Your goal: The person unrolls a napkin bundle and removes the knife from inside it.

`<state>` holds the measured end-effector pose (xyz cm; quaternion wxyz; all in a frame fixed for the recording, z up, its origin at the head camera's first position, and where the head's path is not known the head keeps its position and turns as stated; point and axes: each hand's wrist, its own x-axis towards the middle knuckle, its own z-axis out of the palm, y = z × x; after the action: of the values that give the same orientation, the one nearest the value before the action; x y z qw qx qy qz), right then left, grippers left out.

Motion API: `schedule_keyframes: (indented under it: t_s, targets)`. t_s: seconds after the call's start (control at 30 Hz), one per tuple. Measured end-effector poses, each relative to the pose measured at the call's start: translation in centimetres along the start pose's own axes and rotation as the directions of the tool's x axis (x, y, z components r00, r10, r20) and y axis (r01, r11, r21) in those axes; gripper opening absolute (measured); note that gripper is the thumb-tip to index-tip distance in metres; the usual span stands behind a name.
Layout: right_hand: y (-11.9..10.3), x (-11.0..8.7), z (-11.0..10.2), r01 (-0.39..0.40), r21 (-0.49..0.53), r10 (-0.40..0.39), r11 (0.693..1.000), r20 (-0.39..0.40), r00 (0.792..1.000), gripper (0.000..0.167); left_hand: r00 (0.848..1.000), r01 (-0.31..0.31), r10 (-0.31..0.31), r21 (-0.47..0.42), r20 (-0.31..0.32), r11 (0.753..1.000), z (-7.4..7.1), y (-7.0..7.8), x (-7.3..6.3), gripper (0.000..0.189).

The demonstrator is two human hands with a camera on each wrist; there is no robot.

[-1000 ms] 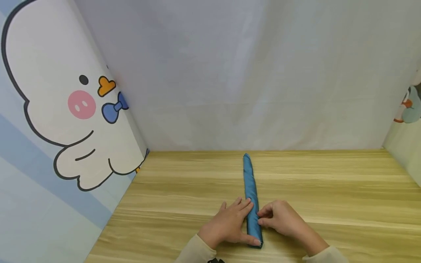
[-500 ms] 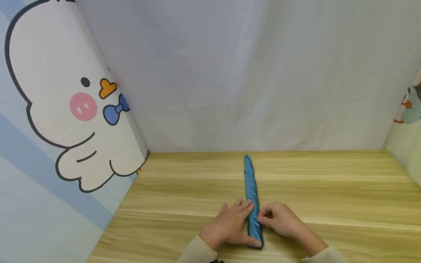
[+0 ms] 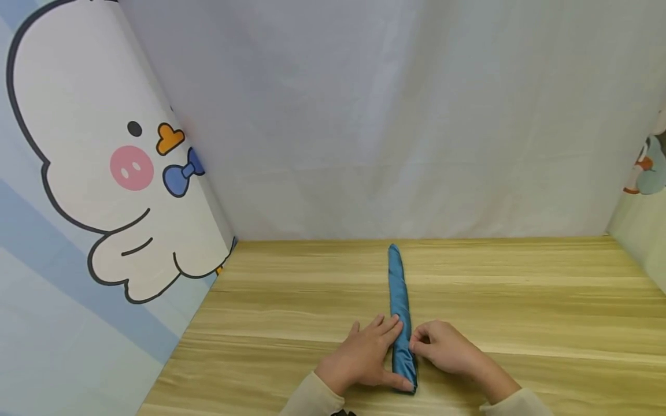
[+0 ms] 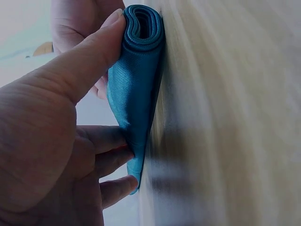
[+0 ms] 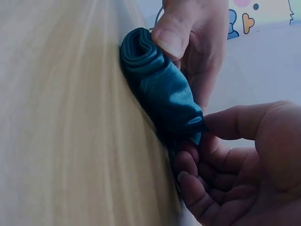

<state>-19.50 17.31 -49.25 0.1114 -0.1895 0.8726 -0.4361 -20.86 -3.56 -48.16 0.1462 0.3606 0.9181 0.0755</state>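
A shiny teal-blue cloth (image 3: 398, 294), rolled into a long tapering tube, lies lengthwise on the table, its far end narrow. In the left wrist view the spiral layers at the near end of the roll (image 4: 141, 37) show. My left hand (image 3: 364, 353) rests on the roll from the left side, fingers spread and fairly straight, thumb pressing by the near end. On the right side, my right hand (image 3: 446, 346) pinches the cloth's edge between thumb and curled fingers. The right wrist view shows the fabric (image 5: 176, 101) creased and drawn toward that thumb.
The wood-grain table (image 3: 520, 300) stretches out on both sides of the roll. A pale curtain (image 3: 364, 115) closes off the back. At the left stands a panel with a cartoon bird (image 3: 78, 144), and a printed panel (image 3: 647, 167) is at the right.
The cloth roll has shifted slightly to the right, and creases have formed near the right fingers. My right hand has edged a little rightward with the pinched cloth. The left hand stays nearly in place.
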Motion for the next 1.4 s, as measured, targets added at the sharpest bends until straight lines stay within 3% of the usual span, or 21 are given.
schedule_keyframes:
  t_s: [0.47, 0.77, 1.0, 1.23, 1.4]
  targets:
    - [1.1, -0.4, -1.5, 0.042, 0.067, -0.045, 0.997, 0.044, 0.998, 0.011, 1.000, -0.007, 0.007, 0.011, -0.001, 1.000, -0.2, 0.3, 0.1, 0.107]
    - [1.3, -0.2, -1.3, 0.042, 0.052, -0.045, 0.998, 0.074, 0.996, 0.011, 0.993, -0.114, 0.115, 0.033, -0.037, 0.993, -0.3, 0.6, 0.0, 0.092]
    - [1.4, -0.2, -1.0, 0.054, 0.043, -0.057, 0.998, 0.060, 0.997, 0.013, 0.997, -0.074, 0.074, 0.010, -0.017, 0.997, 0.0, 0.6, 0.1, 0.089]
    - [1.5, 0.0, -0.7, 0.031, 0.051, -0.033, 0.998, 0.035, 0.999, 0.011, 0.997, -0.078, 0.078, 0.021, -0.026, 0.997, 0.1, 0.5, 0.3, 0.090]
    - [1.5, 0.0, -0.5, 0.054, 0.092, -0.058, 0.994, 0.045, 0.997, 0.012, 0.996, -0.081, 0.082, 0.021, -0.025, 0.996, 0.1, 0.4, 0.3, 0.090]
